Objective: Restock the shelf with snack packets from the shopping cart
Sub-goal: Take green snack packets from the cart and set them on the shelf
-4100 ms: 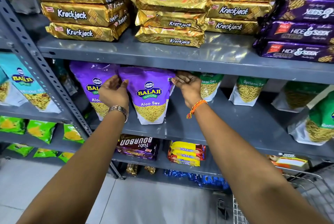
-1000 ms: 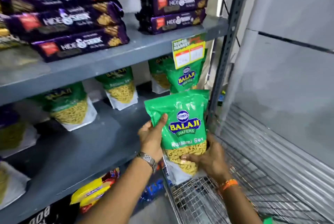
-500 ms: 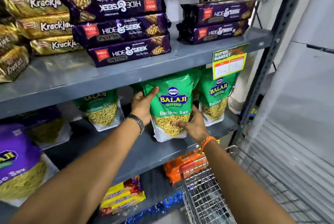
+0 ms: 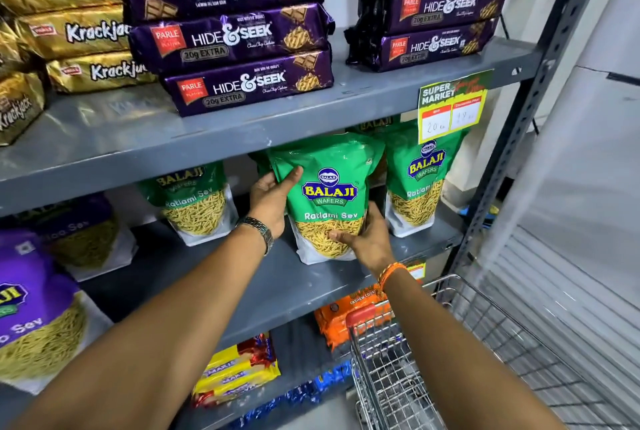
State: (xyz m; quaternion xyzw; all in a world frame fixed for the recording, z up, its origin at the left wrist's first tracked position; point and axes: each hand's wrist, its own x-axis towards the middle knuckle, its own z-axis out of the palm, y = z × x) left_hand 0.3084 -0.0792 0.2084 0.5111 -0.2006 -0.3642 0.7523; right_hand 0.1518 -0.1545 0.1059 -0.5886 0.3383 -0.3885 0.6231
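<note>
A green Balaji Ratlami Sev packet (image 4: pixel 329 194) stands upright on the grey middle shelf (image 4: pixel 284 287), its base on the shelf board. My left hand (image 4: pixel 272 201) grips its upper left edge, thumb across the front. My right hand (image 4: pixel 369 239) holds its lower right corner, fingers over the clear window. Two more green Ratlami Sev packets stand on either side, one (image 4: pixel 197 204) to the left and one (image 4: pixel 419 183) to the right. The wire shopping cart (image 4: pixel 398 374) sits at the lower right under my right forearm; what lies inside it is hidden.
Purple Hide & Seek packs (image 4: pixel 239 38) and gold Krackjack packs (image 4: pixel 76 31) fill the top shelf. A price tag (image 4: pixel 452 107) hangs from its edge. Purple Aloo Sev packets (image 4: pixel 31 305) stand at left. Orange and yellow biscuit packs lie on lower shelves. A slotted upright (image 4: pixel 512 138) bounds the right.
The green packet came up out of the cart and onto the middle shelf between two others. Since half a second ago it has hardly moved; both hands keep their hold.
</note>
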